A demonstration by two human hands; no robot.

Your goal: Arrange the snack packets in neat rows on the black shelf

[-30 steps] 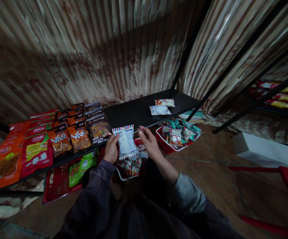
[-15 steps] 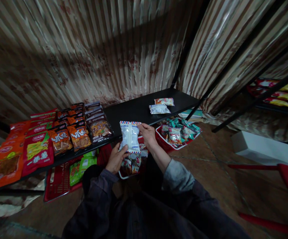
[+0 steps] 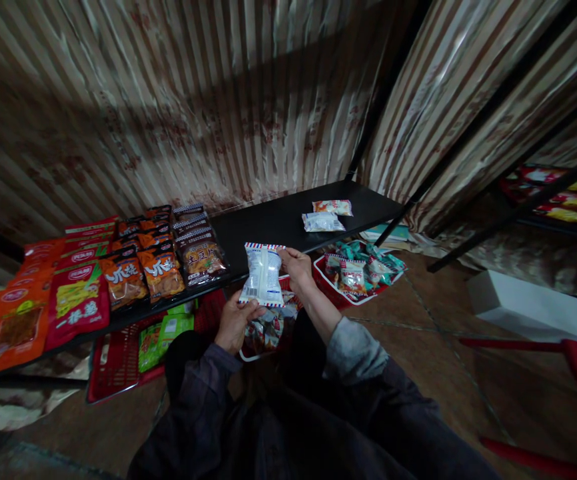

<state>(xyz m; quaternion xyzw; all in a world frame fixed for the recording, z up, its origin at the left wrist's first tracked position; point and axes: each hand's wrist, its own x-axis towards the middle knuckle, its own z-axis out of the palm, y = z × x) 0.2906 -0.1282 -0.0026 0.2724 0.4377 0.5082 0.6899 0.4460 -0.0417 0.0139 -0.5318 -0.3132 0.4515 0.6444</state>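
I hold a white snack packet (image 3: 263,275) with red and blue striped edges upright between both hands. My left hand (image 3: 236,323) pinches its bottom edge. My right hand (image 3: 297,267) grips its top right corner. The packet hangs just in front of the black shelf (image 3: 278,223), above a red basket (image 3: 261,333) of mixed snack packets by my knees.
Rows of orange, red and brown snack bags (image 3: 118,273) cover the shelf's left half; two small packets (image 3: 326,215) lie at its right. Another red basket (image 3: 358,273) of snacks and a flat red basket (image 3: 116,363) sit on the floor. A white box (image 3: 533,303) lies right.
My left hand slid from the packet's side down to its bottom edge, and my right hand took its top corner. The packet rose slightly and turned upright.
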